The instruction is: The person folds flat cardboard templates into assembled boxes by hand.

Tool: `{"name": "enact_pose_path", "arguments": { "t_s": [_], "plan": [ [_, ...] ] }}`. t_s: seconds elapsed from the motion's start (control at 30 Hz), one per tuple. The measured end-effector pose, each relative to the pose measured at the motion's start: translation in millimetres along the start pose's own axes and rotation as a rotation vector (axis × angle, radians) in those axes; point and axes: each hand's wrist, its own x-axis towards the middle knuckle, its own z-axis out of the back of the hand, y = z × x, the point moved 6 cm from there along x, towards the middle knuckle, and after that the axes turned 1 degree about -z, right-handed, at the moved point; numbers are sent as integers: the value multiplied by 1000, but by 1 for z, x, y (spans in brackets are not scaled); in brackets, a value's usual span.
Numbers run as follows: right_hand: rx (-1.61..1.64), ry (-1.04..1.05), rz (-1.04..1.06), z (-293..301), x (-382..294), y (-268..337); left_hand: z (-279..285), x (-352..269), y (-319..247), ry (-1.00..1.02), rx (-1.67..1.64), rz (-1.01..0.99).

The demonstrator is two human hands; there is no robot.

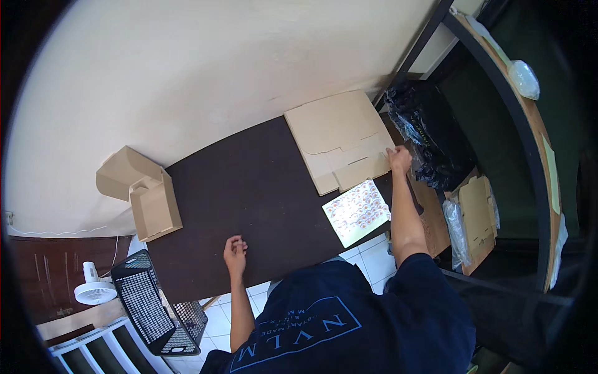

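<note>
My right hand (400,159) is at the right edge of flat, die-cut cardboard box blanks (338,124). Its fingertips meet the cardboard's edge, but whether they grip it is hard to see. Loosely curled and holding nothing, my left hand (235,255) is over the front part of the dark tabletop (243,187). Just in front of the blanks lies a bright sheet of round stickers (357,212), near my right forearm. A folded cardboard box (154,205) with its lid raised stands at the table's left end.
Black plastic wrapping (434,135) covers something on a wooden surface to the right. Nearby are another cardboard piece (476,210) and clear plastic packaging (455,231). A curved-looking shelf (523,112) rises at right. Black plastic baskets (145,299) and a white fan (96,290) are at left.
</note>
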Motion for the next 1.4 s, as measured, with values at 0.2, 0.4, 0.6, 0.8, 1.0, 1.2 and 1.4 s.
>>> {"name": "enact_pose_path", "arguments": {
  "t_s": [0.2,0.4,0.6,0.8,1.0,1.2,1.4],
  "plan": [
    [-222,166,-25,-5,19,26,-135,30,-61,227,-49,91],
    [-183,140,89,-20,24,16,-223,46,-87,461,100,32],
    [-30,44,195,-14,41,19,-244,40,-84,384,116,58],
    [621,582,41,-24,89,6,-242,31,-81,191,56,187],
    [947,868,-23,10,60,50,-242,45,-76,241,-201,335],
    [1121,1059,-33,10,-11,48,-222,37,-77,392,-532,307],
    [1255,1120,-154,6,-141,45,-110,4,-78,154,-635,144]
  ]
}}
